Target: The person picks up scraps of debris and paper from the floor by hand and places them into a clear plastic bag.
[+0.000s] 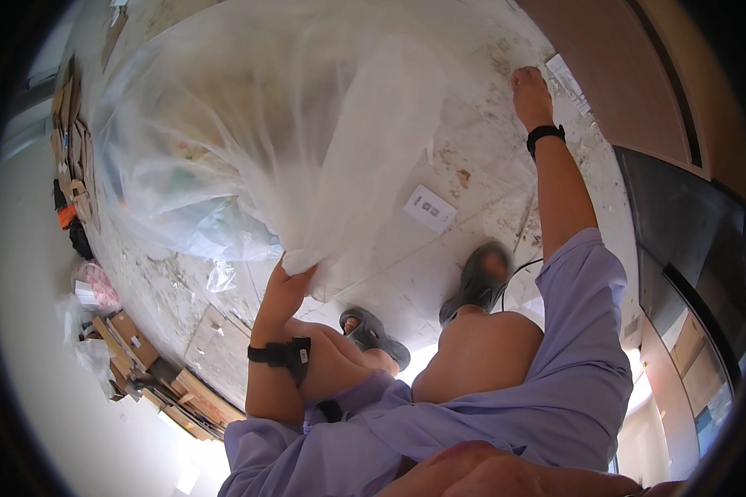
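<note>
A large translucent plastic bag [224, 124] with blurred, partly coloured contents spreads over the floor in front of me. My left hand [292, 286] grips its gathered edge at the near end, thumb and fingers closed on the film. Far to the right, my right hand [530, 87] is stretched out over the floor with its fingers curled; whether something small is in it cannot be told. Beside that hand lies a pale printed item [567, 84] at the foot of a brown panel. A white printed sheet [431, 209] is on the floor between the bag and my foot.
Flattened cardboard [71, 149] and more cardboard pieces [127, 341] line the left wall. A flat board [214, 351] lies on the dirty floor. Brown furniture [634, 81] and a dark glossy panel [677, 205] stand at right. A black cable [522, 267] runs near my foot.
</note>
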A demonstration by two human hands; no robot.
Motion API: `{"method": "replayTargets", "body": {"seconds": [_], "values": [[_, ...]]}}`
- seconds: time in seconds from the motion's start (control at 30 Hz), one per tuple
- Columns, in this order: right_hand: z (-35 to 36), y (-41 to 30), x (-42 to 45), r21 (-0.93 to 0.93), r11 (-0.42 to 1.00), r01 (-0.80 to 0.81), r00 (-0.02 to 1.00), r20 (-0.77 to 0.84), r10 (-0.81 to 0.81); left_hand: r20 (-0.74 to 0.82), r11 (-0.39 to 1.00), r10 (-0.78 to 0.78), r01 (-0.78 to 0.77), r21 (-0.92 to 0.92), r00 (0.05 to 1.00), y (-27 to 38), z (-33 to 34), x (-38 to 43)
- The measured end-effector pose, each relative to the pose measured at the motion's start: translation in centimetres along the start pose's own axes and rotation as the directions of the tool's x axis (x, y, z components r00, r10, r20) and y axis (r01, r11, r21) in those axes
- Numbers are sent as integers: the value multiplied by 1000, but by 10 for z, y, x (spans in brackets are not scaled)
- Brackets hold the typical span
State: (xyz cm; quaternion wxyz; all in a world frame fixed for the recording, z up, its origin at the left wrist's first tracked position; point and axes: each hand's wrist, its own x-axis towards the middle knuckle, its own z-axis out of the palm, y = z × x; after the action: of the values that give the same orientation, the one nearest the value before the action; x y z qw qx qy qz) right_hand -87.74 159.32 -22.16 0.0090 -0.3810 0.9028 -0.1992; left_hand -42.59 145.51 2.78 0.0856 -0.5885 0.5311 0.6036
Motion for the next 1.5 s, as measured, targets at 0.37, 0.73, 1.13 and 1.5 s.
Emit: {"method": "replayTargets", "body": {"seconds": [0.37, 0.73, 1.13, 1.5], "values": [[-88, 9, -87, 651, -209, -730, 615, 759, 213, 91, 995, 69, -75, 63, 993, 5, 16, 20], [-170, 28, -186, 721, -165, -673, 600, 662, 449, 242, 993, 86, -102, 57, 966, 9, 59, 22], [-185, 12, -228, 687, -683, -249, 723, 601, 341, 159, 987, 156, -158, 1, 975, 4, 76, 33], [-201, -17, -189, 498, -862, -97, 797, 558, 232, 77, 988, 145, -141, -60, 986, 9, 84, 39]]}}
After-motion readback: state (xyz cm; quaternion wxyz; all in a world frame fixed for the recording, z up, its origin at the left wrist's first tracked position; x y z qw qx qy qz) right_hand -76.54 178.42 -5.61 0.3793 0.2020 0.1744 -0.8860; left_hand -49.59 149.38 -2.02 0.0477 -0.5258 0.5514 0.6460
